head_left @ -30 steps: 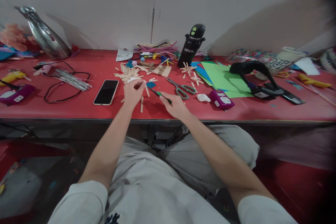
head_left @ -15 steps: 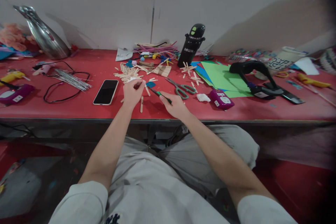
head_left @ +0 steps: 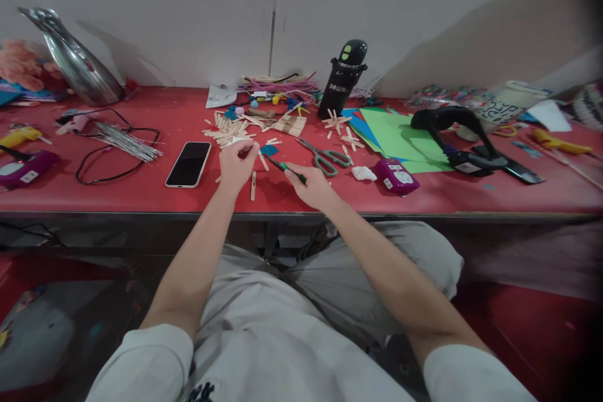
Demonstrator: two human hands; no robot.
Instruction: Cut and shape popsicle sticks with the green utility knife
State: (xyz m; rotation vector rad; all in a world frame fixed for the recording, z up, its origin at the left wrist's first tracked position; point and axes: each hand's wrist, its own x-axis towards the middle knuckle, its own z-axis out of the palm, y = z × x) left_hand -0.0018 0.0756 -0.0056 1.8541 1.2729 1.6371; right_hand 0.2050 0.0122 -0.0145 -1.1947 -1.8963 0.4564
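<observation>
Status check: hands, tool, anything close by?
Right hand gripping green-and-black tool. Left hand pinched, contents unclear. Loose stick between hands, scissors just beyond right hand.

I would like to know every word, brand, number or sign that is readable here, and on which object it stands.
"DAWN": black cylindrical bottle; smaller marks beside it are unreadable.
Too blurred: dark lettering on the off-white cup.
Too small: labels on the left purple plastic box, right purple plastic box and black curved headband device.
Unreadable: dark marks on the pale shirt.
</observation>
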